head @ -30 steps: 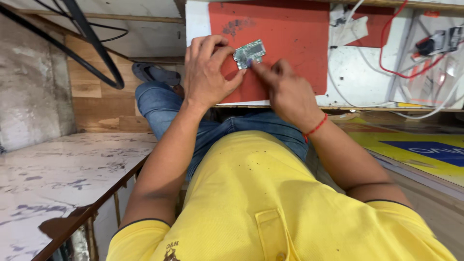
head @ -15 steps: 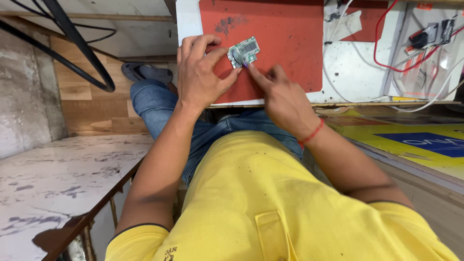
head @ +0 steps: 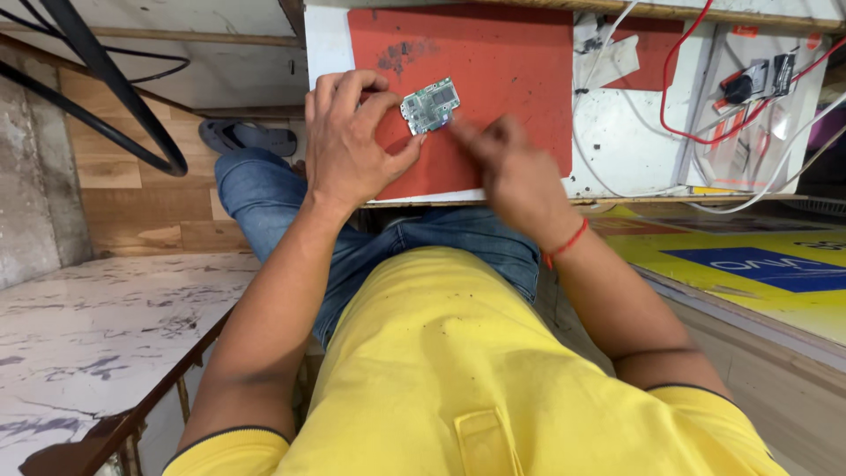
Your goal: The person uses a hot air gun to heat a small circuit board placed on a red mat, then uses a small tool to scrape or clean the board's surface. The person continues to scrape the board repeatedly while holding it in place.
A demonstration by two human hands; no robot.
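The circuit board (head: 430,106) is coloured green, with silver-grey metal parts across its face. The work mat (head: 511,79) beneath it is finished in dull red and marked with a dark smudge at its far left. The bench top (head: 634,150) to the right is seen in off-white, speckled with dark spots. A red wire (head: 683,88) and white cables (head: 793,167) are laid across it. A red thread band (head: 564,245) is worn on the right wrist. The shirt (head: 467,379) is yellow with dark-edged sleeves; the jeans (head: 264,203) are blue. The slab (head: 97,326) at near left is patterned in white marble with grey veins. The sandal (head: 247,137) is grey-blue.
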